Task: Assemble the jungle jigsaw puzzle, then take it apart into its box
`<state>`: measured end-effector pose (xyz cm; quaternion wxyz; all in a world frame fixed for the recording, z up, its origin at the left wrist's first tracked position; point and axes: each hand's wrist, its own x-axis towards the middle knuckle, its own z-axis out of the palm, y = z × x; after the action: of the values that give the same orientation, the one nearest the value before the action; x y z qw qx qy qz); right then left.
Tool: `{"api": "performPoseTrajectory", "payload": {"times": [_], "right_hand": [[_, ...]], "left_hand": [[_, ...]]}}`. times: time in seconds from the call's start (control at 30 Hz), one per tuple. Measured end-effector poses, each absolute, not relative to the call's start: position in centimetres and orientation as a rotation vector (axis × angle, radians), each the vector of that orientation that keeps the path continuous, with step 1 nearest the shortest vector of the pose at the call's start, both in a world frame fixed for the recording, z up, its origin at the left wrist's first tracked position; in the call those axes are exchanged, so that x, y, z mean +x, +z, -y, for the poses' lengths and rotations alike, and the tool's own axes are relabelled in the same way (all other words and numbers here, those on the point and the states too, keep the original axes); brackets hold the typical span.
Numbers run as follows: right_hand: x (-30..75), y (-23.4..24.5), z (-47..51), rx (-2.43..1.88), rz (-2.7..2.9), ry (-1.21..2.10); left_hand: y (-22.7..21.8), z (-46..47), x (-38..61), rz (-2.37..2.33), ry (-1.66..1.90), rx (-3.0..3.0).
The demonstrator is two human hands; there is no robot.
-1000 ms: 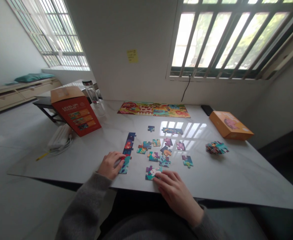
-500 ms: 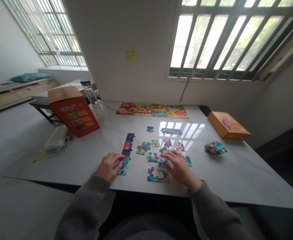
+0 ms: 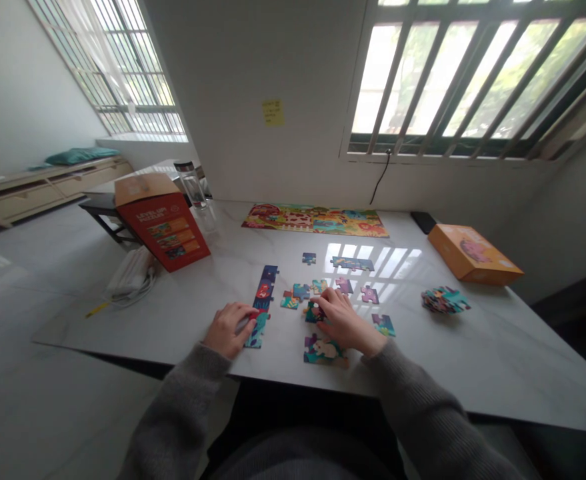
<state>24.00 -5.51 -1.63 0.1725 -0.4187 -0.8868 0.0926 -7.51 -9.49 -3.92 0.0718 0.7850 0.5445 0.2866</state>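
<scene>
My left hand (image 3: 231,329) rests at the lower left side of a joined puzzle strip (image 3: 265,293), fingertips touching its edge. A gap shows between its thumb and bent fingers. My right hand (image 3: 347,321) reaches over the loose pieces, with thumb and index finger on a dark teal puzzle piece (image 3: 313,311); its fingers partly hide that piece. Just below lies a joined section with a pale animal (image 3: 325,349). Near my right hand are a blue piece (image 3: 301,291), an orange-and-teal piece (image 3: 289,301), purple pieces (image 3: 369,295) and a blue-green piece (image 3: 383,325).
At the back lies a long, colourful assembled puzzle (image 3: 315,220). A red box (image 3: 173,233) and a glass bottle (image 3: 191,185) stand left. To the right are a stack of pieces (image 3: 445,300), an orange box (image 3: 473,253) and a black phone-like object (image 3: 423,222).
My right hand has moved left and away from me, its fingers now over the dark teal piece. My left hand stays by the strip. The whole view has shifted slightly.
</scene>
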Motion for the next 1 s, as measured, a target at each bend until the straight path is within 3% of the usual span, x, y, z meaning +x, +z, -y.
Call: {"api": "performPoseTrajectory", "payload": {"times": [0.23, 0.7, 1.0], "right_hand": [[23.5, -1.3, 5.3, -1.085, 2.376, 0.494], [27.6, -2.0, 3.8, -1.189, 2.13, 0.293], [31.4, -4.2, 8.0, -1.31, 2.159, 0.268]], "left_hand": [[-3.8, 9.5, -7.4, -1.647, 0.868, 2.355], [-4.1, 9.4, -7.6, -1.647, 0.857, 2.381], [-4.3, 9.4, -7.7, -1.656, 0.848, 2.398]]}}
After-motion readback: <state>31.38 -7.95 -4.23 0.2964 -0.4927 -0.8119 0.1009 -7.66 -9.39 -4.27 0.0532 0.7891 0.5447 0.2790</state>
